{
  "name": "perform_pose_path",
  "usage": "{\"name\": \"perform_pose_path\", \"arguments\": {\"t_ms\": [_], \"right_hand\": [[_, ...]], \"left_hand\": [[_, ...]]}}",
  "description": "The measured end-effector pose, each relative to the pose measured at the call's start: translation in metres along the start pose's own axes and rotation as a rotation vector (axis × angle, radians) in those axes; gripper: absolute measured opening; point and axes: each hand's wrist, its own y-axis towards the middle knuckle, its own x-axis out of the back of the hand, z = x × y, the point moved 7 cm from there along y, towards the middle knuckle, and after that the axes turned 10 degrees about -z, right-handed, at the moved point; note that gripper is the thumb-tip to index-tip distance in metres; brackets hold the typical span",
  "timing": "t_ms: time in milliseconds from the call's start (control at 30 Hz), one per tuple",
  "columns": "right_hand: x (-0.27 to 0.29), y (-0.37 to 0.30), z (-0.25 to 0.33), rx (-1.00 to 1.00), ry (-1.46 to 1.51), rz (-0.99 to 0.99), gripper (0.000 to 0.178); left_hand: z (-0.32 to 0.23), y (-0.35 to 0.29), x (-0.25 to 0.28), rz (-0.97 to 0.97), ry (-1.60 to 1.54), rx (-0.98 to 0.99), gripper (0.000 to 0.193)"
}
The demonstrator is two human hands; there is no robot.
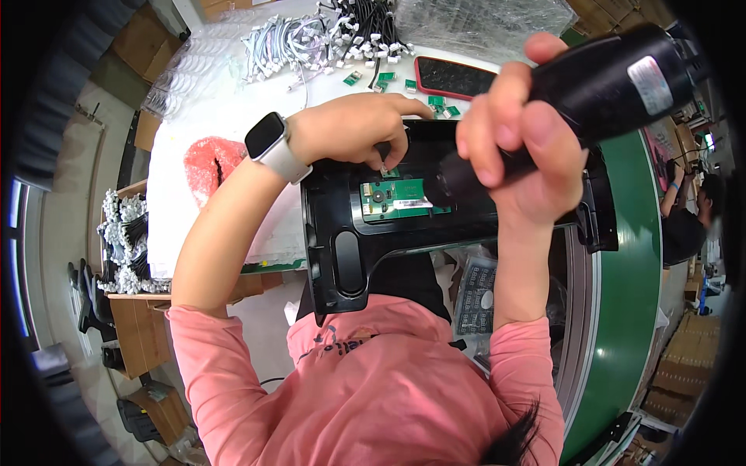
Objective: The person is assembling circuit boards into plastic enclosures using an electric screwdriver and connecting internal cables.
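A black plastic housing [326,203] with an oblong cutout lies in front of me, partly over the table's near edge. Inside it sits a green circuit board [379,208] with a white label strip. My left hand [353,128] reaches in from above, thumb and index finger pinched on a small green circuit board [391,173] just beyond the larger one. Its other fingers stretch toward the housing's far edge. My right hand [536,144] is wrapped round a black electric screwdriver [602,85], tilted down to the left. The tool's tip is blurred near the green board's right end.
Behind the housing lie a red-edged phone [452,78], several small green boards [352,78] and bundled cables [291,46]. A pink foam piece [210,167] rests left on the white table. A green surface [625,295] runs along the right; another person [688,217] is beyond it.
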Motion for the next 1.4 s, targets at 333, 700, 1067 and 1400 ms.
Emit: {"name": "perform_pose_path", "arguments": {"t_ms": [333, 700, 1067, 1400], "right_hand": [[0.021, 0.001, -0.043, 0.004, -0.135, -0.022, 0.045], [0.023, -0.003, -0.054, 0.005, -0.123, -0.036, 0.045], [0.018, -0.005, -0.056, -0.008, -0.201, -0.084, 0.043], [0.002, 0.007, -0.07, 0.035, -0.421, 0.047, 0.031]], "left_hand": [[0.011, -0.003, -0.007, 0.089, -0.074, 0.274, 0.015], [0.011, -0.005, -0.008, 0.058, -0.109, 0.263, 0.017], [0.012, -0.002, -0.008, 0.128, -0.115, 0.366, 0.027], [0.022, -0.014, -0.006, -0.119, -0.329, 0.38, 0.046]]}}
